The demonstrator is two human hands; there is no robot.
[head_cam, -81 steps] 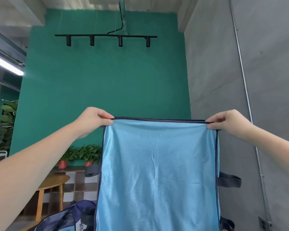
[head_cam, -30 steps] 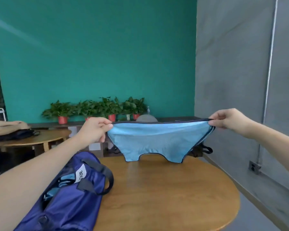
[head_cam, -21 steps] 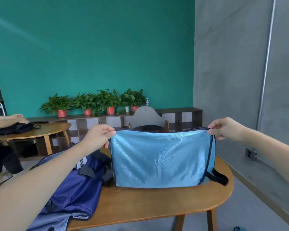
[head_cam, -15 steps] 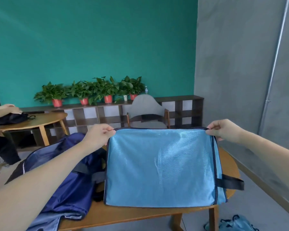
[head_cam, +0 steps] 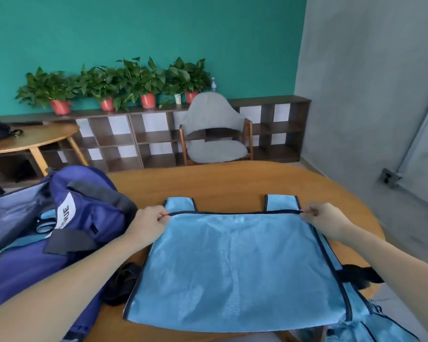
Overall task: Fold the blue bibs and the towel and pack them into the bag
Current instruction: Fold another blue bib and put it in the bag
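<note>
A light blue bib [head_cam: 235,270] with dark trim lies folded over on the wooden table [head_cam: 232,183], its two shoulder straps sticking out past the fold at the far side. My left hand [head_cam: 148,224] pinches the folded edge at its left corner. My right hand [head_cam: 325,222] pinches the same edge at its right corner. A dark blue bag [head_cam: 59,230] sits open on the table to the left, with light blue fabric showing inside. More light blue fabric [head_cam: 363,324] hangs at the table's near right edge.
A grey chair [head_cam: 214,129] stands behind the table in front of a low shelf [head_cam: 134,139] with several potted plants. A second wooden table [head_cam: 32,141] is at the far left. A grey wall runs along the right.
The bib hung stretched in the air between both hands; now it has come down and lies folded on the table. My view has tilted down toward the table.
</note>
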